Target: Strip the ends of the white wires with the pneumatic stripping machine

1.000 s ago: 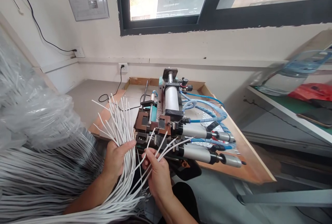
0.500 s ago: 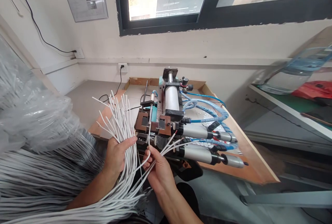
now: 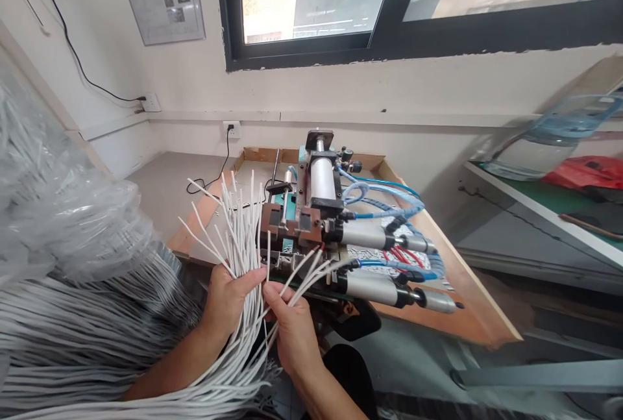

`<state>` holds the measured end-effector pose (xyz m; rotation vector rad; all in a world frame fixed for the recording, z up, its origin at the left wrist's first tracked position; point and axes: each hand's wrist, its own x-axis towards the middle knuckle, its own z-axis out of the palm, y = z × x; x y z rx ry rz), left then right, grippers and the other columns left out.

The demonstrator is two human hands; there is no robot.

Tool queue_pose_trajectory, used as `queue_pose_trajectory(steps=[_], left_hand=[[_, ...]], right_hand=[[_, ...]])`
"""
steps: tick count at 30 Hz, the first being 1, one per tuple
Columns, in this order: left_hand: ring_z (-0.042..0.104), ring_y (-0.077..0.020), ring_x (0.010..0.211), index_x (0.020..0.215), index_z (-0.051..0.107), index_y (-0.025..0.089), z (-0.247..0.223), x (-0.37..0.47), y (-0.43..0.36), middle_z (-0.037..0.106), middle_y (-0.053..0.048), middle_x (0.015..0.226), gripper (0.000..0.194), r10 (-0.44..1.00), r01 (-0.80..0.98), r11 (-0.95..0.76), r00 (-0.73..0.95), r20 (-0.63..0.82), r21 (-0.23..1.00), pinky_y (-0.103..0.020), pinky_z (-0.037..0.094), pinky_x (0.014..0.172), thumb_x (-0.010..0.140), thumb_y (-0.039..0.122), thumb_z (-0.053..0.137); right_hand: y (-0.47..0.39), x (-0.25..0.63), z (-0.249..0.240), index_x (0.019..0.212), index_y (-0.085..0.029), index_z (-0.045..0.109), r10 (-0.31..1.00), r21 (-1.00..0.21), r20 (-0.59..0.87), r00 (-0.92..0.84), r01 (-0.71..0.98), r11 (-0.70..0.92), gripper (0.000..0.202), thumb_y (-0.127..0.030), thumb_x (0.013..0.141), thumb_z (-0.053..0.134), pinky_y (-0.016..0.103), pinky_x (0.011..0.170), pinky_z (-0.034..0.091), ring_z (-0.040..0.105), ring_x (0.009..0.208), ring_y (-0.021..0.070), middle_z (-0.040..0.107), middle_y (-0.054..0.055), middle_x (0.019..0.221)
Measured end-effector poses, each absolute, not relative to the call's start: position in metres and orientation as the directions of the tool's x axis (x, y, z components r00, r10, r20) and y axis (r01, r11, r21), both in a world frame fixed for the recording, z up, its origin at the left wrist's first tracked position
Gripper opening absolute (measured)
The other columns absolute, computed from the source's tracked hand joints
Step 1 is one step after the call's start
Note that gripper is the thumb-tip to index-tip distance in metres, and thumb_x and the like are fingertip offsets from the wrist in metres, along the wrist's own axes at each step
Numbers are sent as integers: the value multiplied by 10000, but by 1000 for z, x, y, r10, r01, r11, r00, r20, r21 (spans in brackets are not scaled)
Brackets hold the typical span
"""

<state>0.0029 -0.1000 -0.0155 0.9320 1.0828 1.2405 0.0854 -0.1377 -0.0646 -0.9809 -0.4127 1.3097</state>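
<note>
Your left hand point(image 3: 228, 306) clasps the cable bundle point(image 3: 243, 254) beside the machine point(image 3: 323, 181) — probably keeping ends fanned and reachable — while your right hand point(image 3: 293, 332) grips a few separated cables point(image 3: 311, 278).

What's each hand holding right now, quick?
Left hand: closed around a thick bundle of white cables.
Right hand: closed, holding a few separate white cables.

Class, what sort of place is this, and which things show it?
Probably a cable workshop, judging by the machine with metal cylinders and blue hoses, and the large heap of grey cables partly covered in clear plastic.
</note>
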Motion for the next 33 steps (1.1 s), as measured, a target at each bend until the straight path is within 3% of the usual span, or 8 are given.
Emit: queue_pose_trajectory(steps=[5,21,28,33], left_hand=[[583,-134,537,733,665,99,-18,-1,-96,662,-28,634,206,989,-285,151,45,-144,947,-232,467,534,557,186,727],[601,-135,500,779,657,93,-9,2,-97,679,-37,619,226,979,-319,200,36,-199,926,-228,478,503,585,197,712],[552,-121,427,634,650,121,-18,-3,-102,623,8,482,97,986,-296,166,72,-151,941,-224,449,465,581,187,698],[554,-122,468,704,679,122,-35,-5,-117,645,-6,547,139,958,-277,234,229,-172,932,-223,445,486,573,163,693]], right_hand=[[-141,87,-71,667,-131,680,869,-784,-305,389,-621,2,271,-388,593,722,214,456,299,423,477,89,580,1,550],[-129,90,-60,550,-118,653,850,-571,-459,259,-819,-59,194,-275,509,760,201,429,331,452,429,81,567,-6,481],[-130,91,-59,673,-114,676,905,-566,-411,114,-810,-155,255,-335,563,741,197,447,351,477,459,86,556,-13,514],[-132,96,-48,666,-124,656,944,-633,-315,102,-764,-129,282,-357,542,756,186,396,332,397,399,62,450,-61,445]])
